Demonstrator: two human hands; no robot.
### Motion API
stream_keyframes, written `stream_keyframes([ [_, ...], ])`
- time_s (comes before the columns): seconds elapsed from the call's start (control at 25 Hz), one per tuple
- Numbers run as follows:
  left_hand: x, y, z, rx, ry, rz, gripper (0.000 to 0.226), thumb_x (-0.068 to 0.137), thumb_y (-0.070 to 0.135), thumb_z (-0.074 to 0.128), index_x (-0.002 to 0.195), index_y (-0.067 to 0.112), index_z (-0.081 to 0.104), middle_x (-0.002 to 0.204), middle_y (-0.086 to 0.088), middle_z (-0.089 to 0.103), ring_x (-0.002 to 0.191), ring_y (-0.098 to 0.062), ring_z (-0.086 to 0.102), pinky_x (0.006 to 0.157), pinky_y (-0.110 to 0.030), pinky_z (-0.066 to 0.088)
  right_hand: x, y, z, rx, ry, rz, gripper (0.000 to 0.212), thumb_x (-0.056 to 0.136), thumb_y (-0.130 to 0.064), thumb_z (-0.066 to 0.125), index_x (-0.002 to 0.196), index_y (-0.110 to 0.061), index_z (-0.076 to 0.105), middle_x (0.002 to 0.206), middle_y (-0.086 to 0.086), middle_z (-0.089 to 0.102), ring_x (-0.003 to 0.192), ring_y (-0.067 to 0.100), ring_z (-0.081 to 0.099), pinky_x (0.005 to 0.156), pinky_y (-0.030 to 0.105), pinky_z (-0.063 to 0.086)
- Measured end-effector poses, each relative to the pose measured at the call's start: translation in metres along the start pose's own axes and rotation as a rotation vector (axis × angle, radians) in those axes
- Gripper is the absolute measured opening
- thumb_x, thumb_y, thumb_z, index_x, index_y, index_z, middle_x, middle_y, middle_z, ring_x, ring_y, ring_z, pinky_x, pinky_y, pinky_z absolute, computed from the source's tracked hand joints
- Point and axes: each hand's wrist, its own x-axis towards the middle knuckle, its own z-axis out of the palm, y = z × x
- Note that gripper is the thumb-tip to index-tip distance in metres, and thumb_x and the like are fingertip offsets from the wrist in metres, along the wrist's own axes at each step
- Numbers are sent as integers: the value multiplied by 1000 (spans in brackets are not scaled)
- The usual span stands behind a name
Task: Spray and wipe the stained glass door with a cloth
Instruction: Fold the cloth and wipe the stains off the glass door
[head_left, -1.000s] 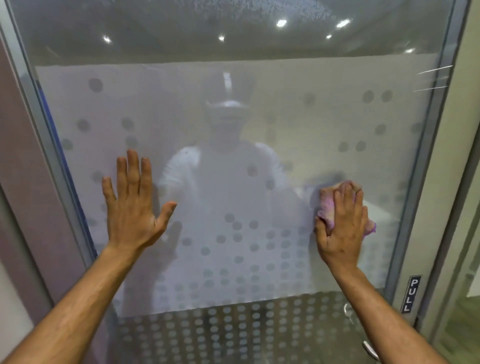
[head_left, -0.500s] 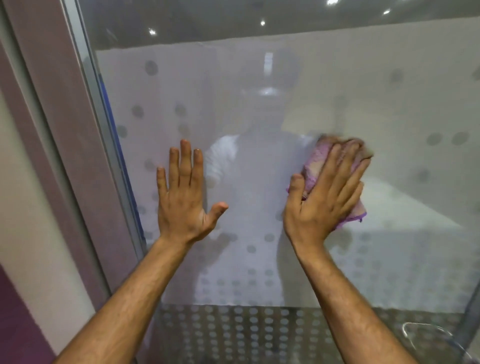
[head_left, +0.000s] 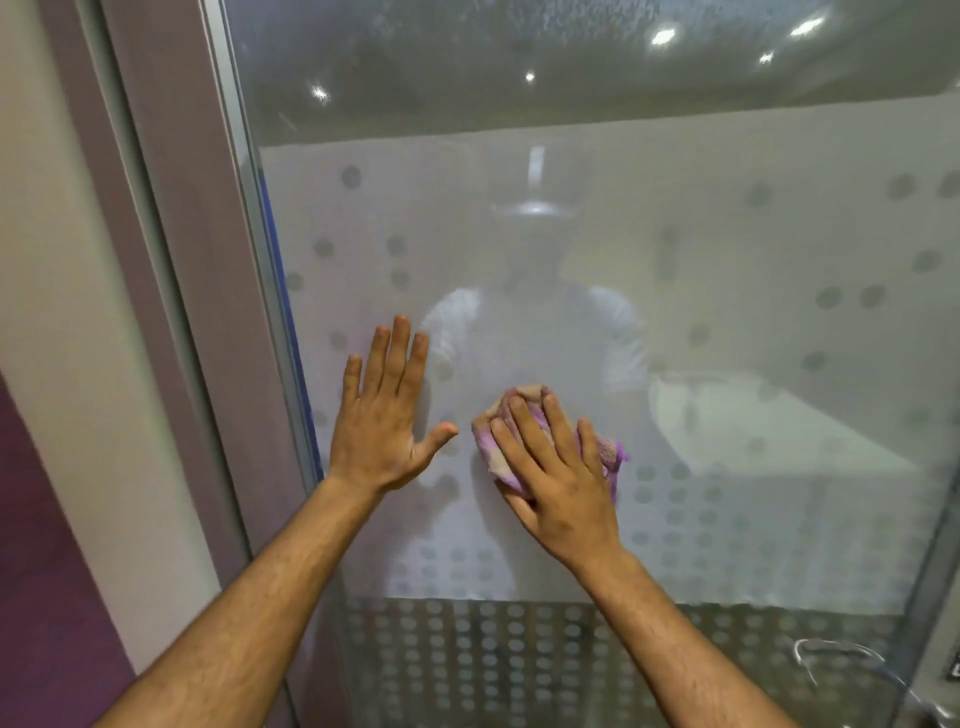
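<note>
The glass door (head_left: 727, 322) fills most of the view, with a frosted band dotted with clear circles and a reflection of a person in a white shirt. My left hand (head_left: 384, 415) lies flat on the glass near the door's left edge, fingers spread, holding nothing. Just to its right, my right hand (head_left: 556, 467) presses a bunched pink and purple cloth (head_left: 519, 410) against the frosted glass. The cloth shows above my fingertips and at the right side of my palm. No spray bottle is in view.
A metal door frame (head_left: 244, 218) and a mauve jamb (head_left: 171, 260) run down the left, beside a cream wall (head_left: 57, 260). A curved metal door handle (head_left: 836, 654) sits at the lower right. Speckled marks (head_left: 467, 31) show on the clear glass at the top.
My right hand has slid the cloth left and down across the glass, from the right side to right beside my left hand. The camera view has shifted left. My left hand stays flat on the glass.
</note>
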Motion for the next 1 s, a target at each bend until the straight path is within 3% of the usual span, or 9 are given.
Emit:
stream_keyframes([
  [0.16, -22, -16, 4, 37, -21, 6, 92, 98, 77, 18, 166, 20, -7, 175, -4, -17, 162, -22, -14, 129, -40, -13, -22, 38, -21, -7, 53, 198, 77, 94, -45, 46, 160, -20, 16, 166, 7, 24, 156, 33, 12, 117, 62, 25],
  [0.32, -25, -21, 12, 34, 40, 25, 91, 99, 74, 21, 167, 19, -4, 175, -4, -15, 163, -22, -12, 130, -42, -9, 43, 54, -53, 189, 233, 572, 77, 97, -44, 47, 162, -17, 16, 171, 4, 10, 158, 32, 4, 124, 54, 12],
  [0.52, -25, -23, 23, 63, 132, 62, 92, 99, 72, 25, 167, 16, 0, 175, -6, -11, 163, -25, -8, 130, -46, -5, 131, 39, -74, 204, 390, 656, 77, 98, -49, 45, 162, -15, 18, 171, 10, 12, 159, 34, 4, 124, 54, 10],
  [0.6, -26, -25, 27, 65, 160, 79, 92, 99, 72, 28, 167, 15, 3, 176, -6, -8, 163, -26, -5, 131, -47, -4, 150, 16, -68, 109, 386, 587, 76, 98, -47, 49, 161, -15, 21, 170, 12, 16, 158, 37, 9, 124, 56, 16],
  [0.84, -26, -27, 27, 85, 186, 104, 91, 99, 70, 28, 167, 15, 6, 176, -7, -5, 163, -26, -4, 131, -46, -6, 166, -19, -46, -76, 244, 35, 58, 104, -47, 45, 157, -25, 37, 166, 10, 30, 155, 38, 21, 123, 53, 15],
  [0.92, -26, -26, 27, 82, 192, 108, 90, 99, 69, 29, 167, 15, 6, 176, -7, -6, 163, -25, -5, 131, -46, -6, 171, 3, -54, -122, 297, -11, 55, 105, -47, 43, 155, -24, 42, 163, 9, 37, 153, 36, 29, 121, 55, 20],
  [1.0, -26, -26, 27, 84, 195, 107, 90, 99, 68, 31, 167, 15, 6, 176, -6, -7, 163, -25, -5, 131, -46, -6, 172, 37, -64, -143, 391, 65, 54, 105, -45, 41, 153, -21, 44, 161, 10, 41, 151, 35, 33, 120, 55, 26],
])
